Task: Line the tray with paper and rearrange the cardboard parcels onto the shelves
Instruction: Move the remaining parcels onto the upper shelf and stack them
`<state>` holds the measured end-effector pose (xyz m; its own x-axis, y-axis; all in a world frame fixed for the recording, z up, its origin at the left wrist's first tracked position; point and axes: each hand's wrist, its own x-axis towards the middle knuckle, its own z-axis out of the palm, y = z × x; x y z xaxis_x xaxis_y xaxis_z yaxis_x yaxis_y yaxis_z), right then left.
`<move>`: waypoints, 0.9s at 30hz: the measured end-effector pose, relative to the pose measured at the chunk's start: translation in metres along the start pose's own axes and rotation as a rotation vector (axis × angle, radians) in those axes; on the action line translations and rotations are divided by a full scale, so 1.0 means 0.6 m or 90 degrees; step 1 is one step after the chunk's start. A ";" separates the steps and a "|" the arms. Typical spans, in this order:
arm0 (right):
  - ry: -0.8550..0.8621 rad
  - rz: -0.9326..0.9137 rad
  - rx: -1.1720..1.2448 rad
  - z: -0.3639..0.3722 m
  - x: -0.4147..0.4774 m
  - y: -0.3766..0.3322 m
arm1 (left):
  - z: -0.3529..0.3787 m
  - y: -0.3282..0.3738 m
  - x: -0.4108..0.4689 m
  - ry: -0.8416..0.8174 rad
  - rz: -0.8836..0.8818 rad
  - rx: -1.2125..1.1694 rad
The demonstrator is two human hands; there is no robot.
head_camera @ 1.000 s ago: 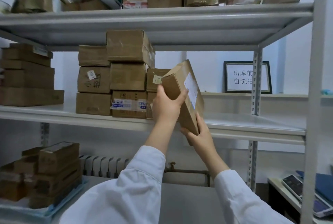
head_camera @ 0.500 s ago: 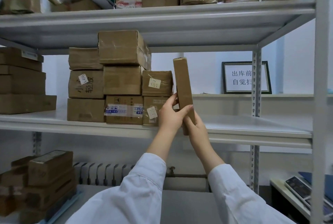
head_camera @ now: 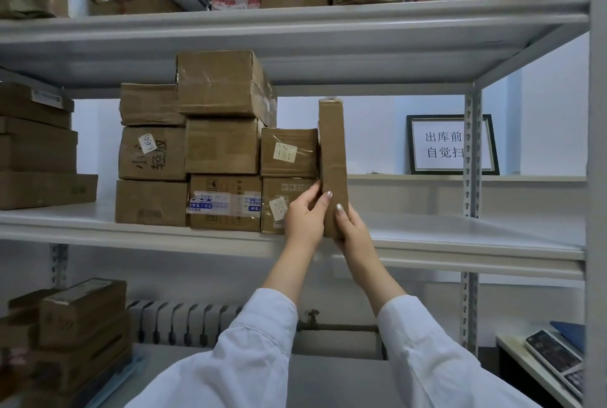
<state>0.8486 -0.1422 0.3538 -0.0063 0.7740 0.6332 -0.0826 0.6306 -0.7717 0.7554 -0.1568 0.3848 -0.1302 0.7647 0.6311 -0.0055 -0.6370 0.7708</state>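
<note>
A tall, narrow cardboard parcel (head_camera: 332, 151) stands upright on the middle shelf (head_camera: 460, 237), pressed against the right side of a stack of parcels (head_camera: 223, 141). My left hand (head_camera: 303, 217) grips its lower left edge. From the right, my right hand (head_camera: 351, 230) holds its bottom end. At the lower left a light blue tray (head_camera: 115, 381) carries several more brown parcels (head_camera: 82, 319).
The top shelf (head_camera: 295, 30) is loaded with boxes and bags. Flat boxes (head_camera: 36, 151) are stacked at the far left of the middle shelf. A framed sign (head_camera: 450, 145) leans on the ledge behind. The shelf's upright post (head_camera: 596, 177) runs down the right edge, a scale (head_camera: 555, 355) below.
The parcel went from tilted in mid-air to upright, then moved left against the stack and down onto the shelf. Both hands slid lower on it.
</note>
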 end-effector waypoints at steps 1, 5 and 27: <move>0.000 -0.002 -0.007 0.001 0.004 0.006 | -0.001 -0.001 0.003 0.003 0.004 0.009; 0.020 0.005 -0.055 0.006 0.015 0.024 | -0.002 -0.012 0.011 0.036 0.010 0.000; 0.162 -0.008 -0.231 0.017 0.031 0.065 | -0.033 -0.062 0.031 0.006 -0.080 -0.047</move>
<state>0.8349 -0.1037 0.3360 0.2425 0.7266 0.6428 0.2740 0.5843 -0.7639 0.7334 -0.1207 0.3661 -0.1330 0.8380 0.5293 -0.0952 -0.5423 0.8348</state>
